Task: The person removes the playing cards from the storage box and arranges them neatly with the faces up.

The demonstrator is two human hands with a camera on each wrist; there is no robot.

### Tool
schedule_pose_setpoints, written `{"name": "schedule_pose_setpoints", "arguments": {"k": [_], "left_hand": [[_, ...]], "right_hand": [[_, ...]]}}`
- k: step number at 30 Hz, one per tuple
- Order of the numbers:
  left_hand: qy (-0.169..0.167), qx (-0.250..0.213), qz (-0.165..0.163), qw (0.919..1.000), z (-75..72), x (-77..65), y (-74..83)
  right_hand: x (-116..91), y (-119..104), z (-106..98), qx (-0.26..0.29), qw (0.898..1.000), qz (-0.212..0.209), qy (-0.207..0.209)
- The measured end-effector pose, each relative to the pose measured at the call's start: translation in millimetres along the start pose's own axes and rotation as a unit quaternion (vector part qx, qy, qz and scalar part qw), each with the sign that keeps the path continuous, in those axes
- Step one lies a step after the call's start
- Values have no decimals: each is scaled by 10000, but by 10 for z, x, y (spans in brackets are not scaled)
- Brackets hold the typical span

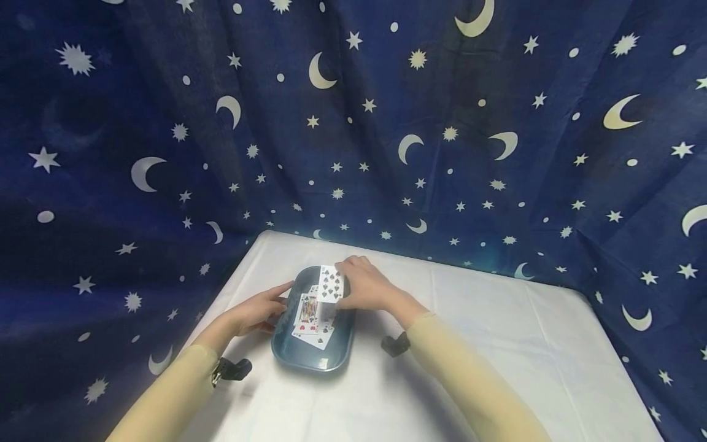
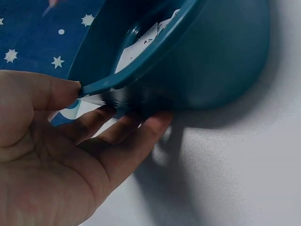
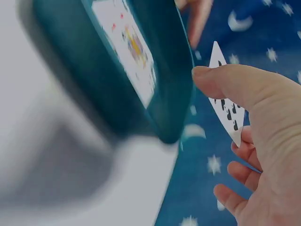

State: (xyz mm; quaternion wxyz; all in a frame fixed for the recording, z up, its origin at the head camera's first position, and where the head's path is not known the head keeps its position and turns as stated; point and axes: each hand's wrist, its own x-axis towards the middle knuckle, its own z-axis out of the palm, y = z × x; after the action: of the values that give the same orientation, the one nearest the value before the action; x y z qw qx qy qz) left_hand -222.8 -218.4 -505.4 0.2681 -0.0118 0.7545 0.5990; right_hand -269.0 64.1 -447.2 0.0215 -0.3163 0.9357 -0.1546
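A dark teal oblong tray [image 1: 301, 355] sits on the white table. My left hand [image 1: 257, 313] holds its left side, the thumb [image 2: 66, 93] at the rim and the other fingers against the outer wall below. Over the far right part of the tray, my right hand [image 1: 367, 287] holds a playing card [image 1: 331, 284] upright, its face showing many black spades. In the right wrist view, the thumb lies across the front of this card [image 3: 229, 115]. Several overlapping cards lie face up in the tray, among them a face card [image 1: 308, 311].
White cloth covers the table [image 1: 486, 362]. A dark blue curtain [image 1: 381, 135] with moons and stars hangs along its back and sides. Each wrist carries a small black device, one on the left [image 1: 232, 369] and one on the right [image 1: 395, 345].
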Motion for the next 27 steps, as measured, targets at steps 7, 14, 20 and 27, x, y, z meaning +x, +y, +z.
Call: {"name": "schedule_pose_setpoints", "arguments": {"k": [7, 14, 20, 27], "left_hand": [[155, -82, 6, 9998, -30, -47, -44], [243, -141, 161, 9995, -63, -18, -152], [406, -17, 377, 9985, -30, -16, -224], [322, 138, 778, 9964, 5, -6, -267]], "right_hand": [[-424, 682, -295, 147, 9972, 709, 194], [-735, 1049, -86, 405, 9917, 1196, -257], [-853, 1194, 170, 588, 9842, 1600, -479], [-904, 1242, 255, 717, 9816, 1713, -451]]}}
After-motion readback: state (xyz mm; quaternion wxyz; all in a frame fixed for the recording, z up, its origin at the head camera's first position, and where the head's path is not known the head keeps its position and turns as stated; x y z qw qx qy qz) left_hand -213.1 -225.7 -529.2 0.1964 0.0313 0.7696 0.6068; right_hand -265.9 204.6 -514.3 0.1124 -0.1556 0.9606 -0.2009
